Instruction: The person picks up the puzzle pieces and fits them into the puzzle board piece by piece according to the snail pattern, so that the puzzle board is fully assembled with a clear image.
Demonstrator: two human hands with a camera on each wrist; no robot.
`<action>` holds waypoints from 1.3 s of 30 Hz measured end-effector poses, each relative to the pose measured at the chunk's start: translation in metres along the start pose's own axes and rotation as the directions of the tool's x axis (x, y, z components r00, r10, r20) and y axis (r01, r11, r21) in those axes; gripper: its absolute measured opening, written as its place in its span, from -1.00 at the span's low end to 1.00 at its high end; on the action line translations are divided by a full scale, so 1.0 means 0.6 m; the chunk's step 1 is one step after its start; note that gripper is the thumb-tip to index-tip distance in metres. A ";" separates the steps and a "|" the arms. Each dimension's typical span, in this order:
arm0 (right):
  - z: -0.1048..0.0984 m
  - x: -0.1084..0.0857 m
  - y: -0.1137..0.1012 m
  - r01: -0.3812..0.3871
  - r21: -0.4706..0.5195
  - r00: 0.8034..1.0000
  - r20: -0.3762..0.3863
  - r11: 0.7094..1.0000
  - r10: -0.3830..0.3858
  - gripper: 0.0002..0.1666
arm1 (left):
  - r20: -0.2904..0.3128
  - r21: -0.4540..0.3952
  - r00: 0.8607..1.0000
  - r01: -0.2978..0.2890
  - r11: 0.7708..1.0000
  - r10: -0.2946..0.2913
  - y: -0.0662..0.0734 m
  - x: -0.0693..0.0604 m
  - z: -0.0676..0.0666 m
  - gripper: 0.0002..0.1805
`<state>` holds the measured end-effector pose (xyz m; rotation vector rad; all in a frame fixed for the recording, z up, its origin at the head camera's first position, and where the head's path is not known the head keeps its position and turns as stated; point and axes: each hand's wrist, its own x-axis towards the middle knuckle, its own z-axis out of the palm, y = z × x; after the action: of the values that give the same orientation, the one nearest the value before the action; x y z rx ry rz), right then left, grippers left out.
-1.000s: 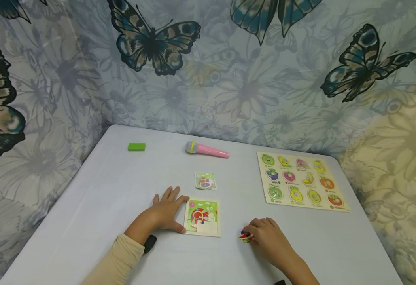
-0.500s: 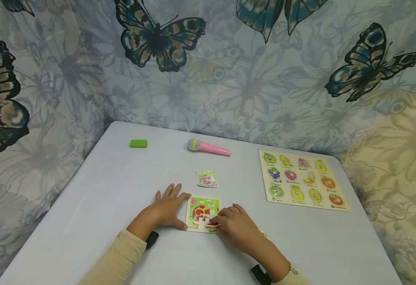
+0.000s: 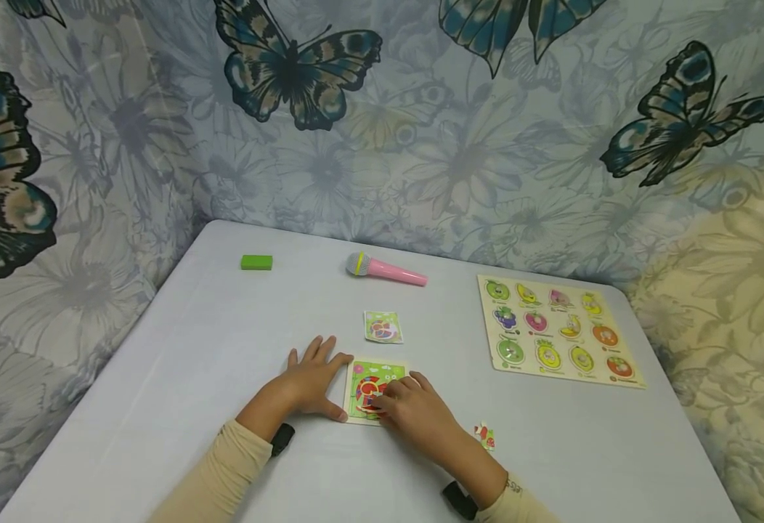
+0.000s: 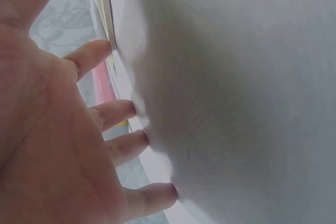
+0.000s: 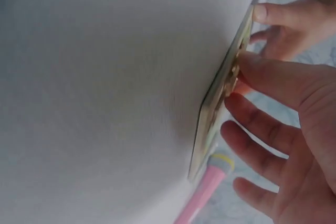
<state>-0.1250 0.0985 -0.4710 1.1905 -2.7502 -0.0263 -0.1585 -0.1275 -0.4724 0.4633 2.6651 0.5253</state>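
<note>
A small square jigsaw board with a green and red picture lies flat near the table's front. My left hand rests at its left side with fingers spread, the thumb and index fingertip touching the edge. Over the board's lower right is my right hand. Its thumb and index finger pinch a jigsaw piece at the board's surface, as the right wrist view shows. That hand hides part of the picture. A loose jigsaw piece lies on the table beside the right forearm.
Behind the board lies a small picture card. A pink toy microphone and a green block are farther back. To the right lies a fruit puzzle board. Butterfly-patterned fabric hangs behind the white table.
My right hand has moved left from the table to the board, bringing a jigsaw piece onto it. A loose piece came into sight beside the right forearm. The left hand stays at the board's edge.
</note>
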 end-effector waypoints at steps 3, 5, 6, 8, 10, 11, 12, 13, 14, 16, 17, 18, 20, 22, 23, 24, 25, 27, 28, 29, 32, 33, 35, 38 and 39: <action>0.003 0.000 -0.004 -0.010 -0.035 1.000 -0.006 0.999 0.009 -0.72 | -0.002 -0.007 1.000 -0.002 1.000 0.002 0.002 -0.001 -0.001 0.05; 0.003 -0.001 -0.007 -0.021 -0.050 1.000 -0.010 0.999 0.020 -0.73 | -0.005 -0.007 1.000 -0.007 1.000 0.007 0.003 -0.002 -0.001 0.05; 0.003 -0.001 -0.008 -0.025 -0.054 1.000 -0.013 0.998 0.024 -0.74 | -0.006 -0.008 1.000 -0.009 1.000 0.009 0.004 -0.003 -0.002 0.05; 0.003 -0.001 -0.011 -0.032 -0.062 0.999 -0.021 0.998 0.031 -0.76 | -0.008 -0.007 1.000 -0.009 1.000 0.009 0.004 -0.004 -0.003 0.05; 0.004 -0.001 -0.012 -0.036 -0.067 0.999 -0.030 0.997 0.034 -0.78 | -0.011 -0.006 1.000 -0.008 1.000 0.008 0.004 -0.005 -0.003 0.05; 0.005 0.000 -0.013 -0.036 -0.070 0.999 -0.033 0.997 0.034 -0.79 | -0.012 -0.008 1.000 -0.007 1.000 0.007 0.004 -0.006 -0.004 0.05; 0.005 0.001 -0.013 -0.036 -0.074 0.999 -0.033 0.997 0.034 -0.79 | -0.013 -0.008 1.000 -0.005 1.000 0.004 0.004 -0.006 -0.004 0.05; 0.005 0.001 -0.014 -0.034 -0.077 0.999 -0.034 0.996 0.032 -0.80 | -0.012 -0.008 1.000 -0.002 1.000 0.002 0.003 -0.006 -0.004 0.05; 0.005 0.002 -0.014 -0.032 -0.078 0.999 -0.032 0.996 0.030 -0.79 | -0.012 -0.009 1.000 0.001 1.000 -0.001 0.002 -0.006 -0.003 0.05; 0.004 0.002 -0.014 -0.026 -0.070 0.999 -0.023 0.997 0.025 -0.77 | -0.013 -0.009 1.000 0.004 1.000 -0.004 0.000 -0.007 -0.002 0.05; 0.003 0.001 -0.013 -0.028 -0.062 1.000 -0.015 0.998 0.028 -0.76 | -0.014 -0.008 1.000 0.005 1.000 -0.005 -0.001 -0.007 -0.001 0.06; 0.001 -0.001 -0.012 -0.035 -0.049 0.999 -0.008 0.998 0.035 -0.74 | -0.014 -0.007 1.000 0.006 1.000 -0.006 -0.002 -0.006 0.000 0.06; -0.003 -0.008 -0.007 -0.056 -0.022 0.998 0.001 0.998 0.056 -0.71 | -0.014 -0.005 1.000 0.008 1.000 -0.008 -0.003 -0.006 0.001 0.06; -0.008 -0.020 0.002 -0.092 -0.004 0.996 0.011 0.996 0.092 -0.68 | -0.015 -0.006 1.000 0.007 1.000 -0.007 -0.004 -0.005 0.003 0.06; -0.010 -0.027 0.007 -0.114 0.000 0.993 0.013 0.993 0.114 -0.68 | -0.014 -0.006 1.000 0.006 1.000 -0.006 -0.004 -0.005 0.004 0.06; -0.012 -0.036 0.014 -0.137 0.002 0.990 0.017 0.991 0.137 -0.66 | -0.013 -0.007 1.000 0.006 1.000 -0.006 -0.004 -0.004 0.004 0.07; -0.014 -0.045 0.020 -0.161 0.005 0.987 0.025 0.987 0.161 -0.65 | -0.012 -0.009 1.000 0.006 1.000 -0.006 -0.004 -0.004 0.004 0.06; -0.018 -0.064 0.034 -0.217 0.000 0.975 0.054 0.976 0.217 -0.62 | -0.010 -0.013 1.000 0.007 1.000 -0.007 -0.004 -0.004 0.003 0.07; -0.020 -0.074 0.041 -0.246 0.001 0.967 0.071 0.969 0.246 -0.61 | -0.009 -0.014 1.000 0.008 1.000 -0.008 -0.005 -0.005 0.003 0.07; -0.023 -0.084 0.048 -0.274 0.001 0.958 0.089 0.962 0.273 -0.60 | -0.008 -0.015 1.000 0.010 1.000 -0.010 -0.005 -0.005 0.002 0.07; -0.032 -0.113 0.067 -0.349 -0.007 0.926 0.153 0.937 0.346 -0.60 | -0.006 -0.015 1.000 0.012 1.000 -0.012 -0.006 -0.006 0.000 0.07; -0.035 -0.123 0.072 -0.369 -0.009 0.915 0.169 0.929 0.365 -0.61 | -0.006 -0.015 1.000 0.012 1.000 -0.012 -0.006 -0.006 -0.001 0.06; -0.041 -0.140 0.081 -0.391 -0.013 0.901 0.200 0.920 0.386 -0.62 | -0.006 -0.015 1.000 0.010 1.000 -0.010 -0.007 -0.006 -0.001 0.06; -0.044 -0.156 0.090 -0.394 -0.010 0.894 0.226 0.919 0.386 -0.63 | -0.003 -0.009 1.000 0.012 1.000 -0.012 -0.009 -0.007 -0.002 0.06; -0.044 -0.159 0.091 -0.389 -0.005 0.896 0.229 0.921 0.380 -0.62 | -0.002 -0.010 1.000 0.013 1.000 -0.013 -0.010 -0.007 -0.002 0.06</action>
<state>-0.0964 0.2067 -0.4529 0.6618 -3.1524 -0.0663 -0.1567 -0.1345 -0.4724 0.4419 2.6648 0.5351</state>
